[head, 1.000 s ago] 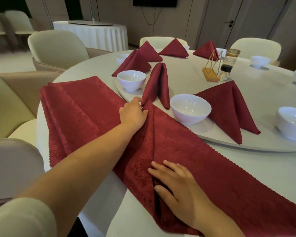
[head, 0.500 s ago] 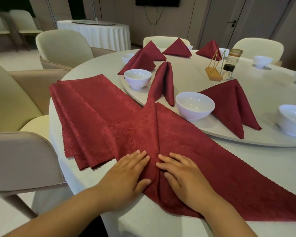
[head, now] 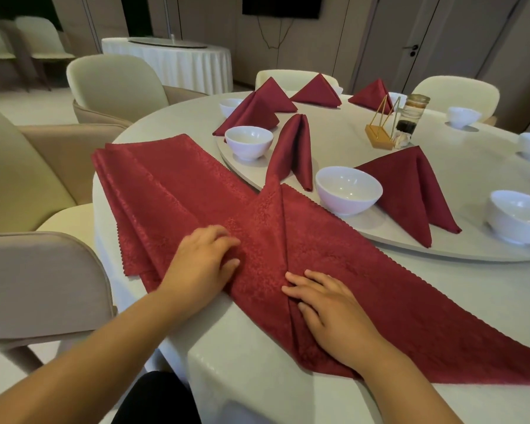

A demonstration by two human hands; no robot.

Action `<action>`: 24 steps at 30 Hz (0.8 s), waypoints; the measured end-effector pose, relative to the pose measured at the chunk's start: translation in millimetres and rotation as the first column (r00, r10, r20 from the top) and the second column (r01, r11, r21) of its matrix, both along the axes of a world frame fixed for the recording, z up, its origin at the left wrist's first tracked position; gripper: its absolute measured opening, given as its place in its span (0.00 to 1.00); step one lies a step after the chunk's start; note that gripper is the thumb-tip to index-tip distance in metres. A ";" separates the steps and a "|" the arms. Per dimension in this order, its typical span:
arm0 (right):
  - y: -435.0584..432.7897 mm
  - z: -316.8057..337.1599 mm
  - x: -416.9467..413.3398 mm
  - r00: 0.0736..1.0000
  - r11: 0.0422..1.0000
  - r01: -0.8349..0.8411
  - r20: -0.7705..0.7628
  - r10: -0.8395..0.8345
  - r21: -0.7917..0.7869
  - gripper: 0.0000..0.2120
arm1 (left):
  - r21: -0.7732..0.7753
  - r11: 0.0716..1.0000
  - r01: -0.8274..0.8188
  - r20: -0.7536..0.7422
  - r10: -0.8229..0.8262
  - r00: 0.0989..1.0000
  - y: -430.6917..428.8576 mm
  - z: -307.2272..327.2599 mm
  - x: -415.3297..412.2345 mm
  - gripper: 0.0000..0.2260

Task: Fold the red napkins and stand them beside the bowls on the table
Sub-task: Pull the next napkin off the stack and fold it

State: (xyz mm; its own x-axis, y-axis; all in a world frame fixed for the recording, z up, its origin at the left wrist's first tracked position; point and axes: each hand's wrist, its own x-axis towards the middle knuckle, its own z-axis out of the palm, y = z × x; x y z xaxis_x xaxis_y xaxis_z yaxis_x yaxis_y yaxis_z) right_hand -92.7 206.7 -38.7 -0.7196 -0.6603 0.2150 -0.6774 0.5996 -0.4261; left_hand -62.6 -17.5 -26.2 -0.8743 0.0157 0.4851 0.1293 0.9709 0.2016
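A large red napkin [head: 364,270] lies on the white table near its front edge, both sides folded in to a centre crease. My left hand [head: 205,261] lies on the left flap with bent fingers and thumb pinching the cloth. My right hand [head: 328,307] presses flat on the crease, fingers straight. A stack of flat red napkins [head: 153,185] lies to the left, partly under it. Folded napkins stand on the turntable: one [head: 294,148] between two white bowls [head: 248,142] [head: 348,191], another [head: 410,185] right of the nearer bowl.
The round turntable [head: 441,252] also carries a third bowl [head: 517,215], more folded napkins [head: 251,114], a gold holder [head: 380,130] and a glass jar [head: 410,117]. Beige chairs [head: 37,286] [head: 114,84] crowd the table's left side.
My left hand came back from the napkin's far tip to the near end, then shifted left onto the flap and bent its fingers. The right hand stays pressing on the crease.
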 end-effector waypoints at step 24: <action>28.0 11.2 52.9 0.979 0.997 -0.060 -0.190 0.067 0.042 0.20 | -0.009 0.999 -0.051 0.096 0.052 0.994 77.3 -25.4 52.4 0.35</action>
State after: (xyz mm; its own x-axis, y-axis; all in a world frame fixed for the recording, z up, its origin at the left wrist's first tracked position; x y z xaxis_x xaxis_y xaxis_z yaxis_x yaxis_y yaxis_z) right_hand -39.8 234.8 -27.4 -0.6241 -0.7128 0.3201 -0.7813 0.5656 -0.2638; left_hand -10.2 59.7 -51.6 -0.9166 -0.0275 0.3988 0.0595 0.9771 0.2041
